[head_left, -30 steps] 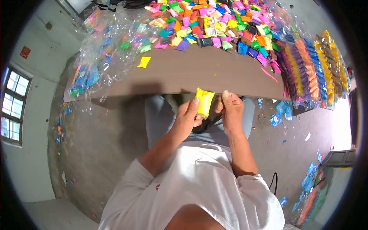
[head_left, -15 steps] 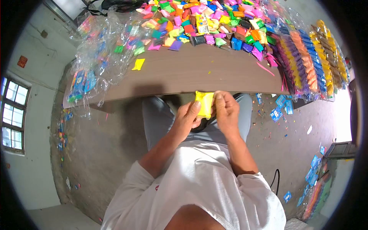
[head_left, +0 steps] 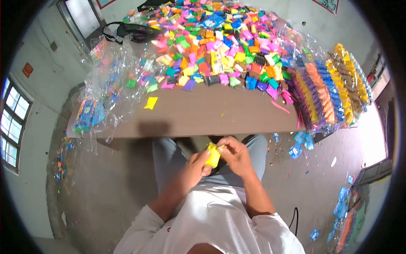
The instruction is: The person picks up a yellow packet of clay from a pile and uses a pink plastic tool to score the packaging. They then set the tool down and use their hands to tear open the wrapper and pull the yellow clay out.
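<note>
A small, soft-looking yellow packet (head_left: pixel 213 156) is held over my lap, just in front of the table's near edge. My left hand (head_left: pixel 196 166) is closed around its left and lower side, with the thumb on its face. At the packet's upper right corner, my right hand (head_left: pixel 235 155) pinches the edge between thumb and fingers. Another yellow packet (head_left: pixel 150 103) lies alone on the brown table (head_left: pixel 190 112). Behind it spreads a big pile of small colourful packets (head_left: pixel 220 55).
Crumpled clear plastic bags (head_left: pixel 122 76) cover the table's left side. Long bagged strips of coloured packets (head_left: pixel 325 91) lie at the right. A black bag (head_left: pixel 135 33) sits at the back left. Blue cards (head_left: pixel 298 146) are scattered on the floor to the right.
The view has tilted up, so more of the pile and back wall shows. The yellow packet has been turned and tilted in my hands, and my right fingers now grip its top corner.
</note>
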A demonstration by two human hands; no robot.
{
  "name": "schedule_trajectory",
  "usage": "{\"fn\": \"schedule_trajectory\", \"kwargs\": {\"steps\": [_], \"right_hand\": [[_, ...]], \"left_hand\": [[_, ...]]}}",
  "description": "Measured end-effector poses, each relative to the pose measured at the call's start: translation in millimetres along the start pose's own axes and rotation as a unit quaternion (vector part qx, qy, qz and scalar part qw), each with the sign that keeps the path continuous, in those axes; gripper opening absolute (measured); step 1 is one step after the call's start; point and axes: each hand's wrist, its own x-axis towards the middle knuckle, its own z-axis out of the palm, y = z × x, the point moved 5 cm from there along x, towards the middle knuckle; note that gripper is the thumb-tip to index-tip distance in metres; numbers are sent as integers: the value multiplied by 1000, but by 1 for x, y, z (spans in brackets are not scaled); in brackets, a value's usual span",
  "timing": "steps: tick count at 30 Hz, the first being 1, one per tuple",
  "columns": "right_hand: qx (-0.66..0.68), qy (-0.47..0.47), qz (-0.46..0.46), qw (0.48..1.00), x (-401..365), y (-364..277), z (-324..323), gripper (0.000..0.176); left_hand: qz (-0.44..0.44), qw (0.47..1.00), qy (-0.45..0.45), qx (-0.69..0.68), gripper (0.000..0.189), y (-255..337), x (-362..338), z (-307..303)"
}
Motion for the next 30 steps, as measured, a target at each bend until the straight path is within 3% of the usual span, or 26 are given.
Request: {"fn": "schedule_trajectory", "kwargs": {"steps": [2, 4, 6, 12, 14, 16, 18, 20, 23, 26, 30], "right_hand": [[-49, -34, -152, 987, 0, -21, 5, 28], [-34, -71, -60, 995, -6, -17, 10, 29], [-111, -91, -82, 986, -6, -20, 12, 29], [-126, -91, -94, 983, -10, -26, 19, 29], [-177, -51, -113, 976, -11, -21, 18, 28], [-215, -3, -124, 969, -14, -21, 15, 20], [-144, 94, -30, 985, -15, -7, 3, 14], [-129, 140, -39, 981, -18, -13, 8, 14], [-85, 169, 21, 982, -27, -2, 22, 17], [-119, 155, -35, 980, -30, 0, 31, 15], [-150, 140, -95, 974, -27, -3, 33, 17]], "left_hand": [[-20, 996, -7, -83, 31, -2, 0, -2], [-9, 997, -3, -77, 35, -3, -2, -3], [-32, 996, -15, -84, 40, -5, -6, -3], [-71, 989, -24, -129, 49, -7, -6, -4], [-100, 982, -34, -158, 57, -18, -5, -10], [-74, 985, -80, -130, 63, -17, -4, -9], [-18, 995, -81, -59, 68, -11, -1, -11], [-13, 998, -52, -35, 70, -6, -3, -6], [22, 998, -11, 64, 65, -15, 3, -10], [48, 980, 17, 192, 40, -11, -5, -11], [58, 965, 17, 254, 29, -12, -3, -21]]}}
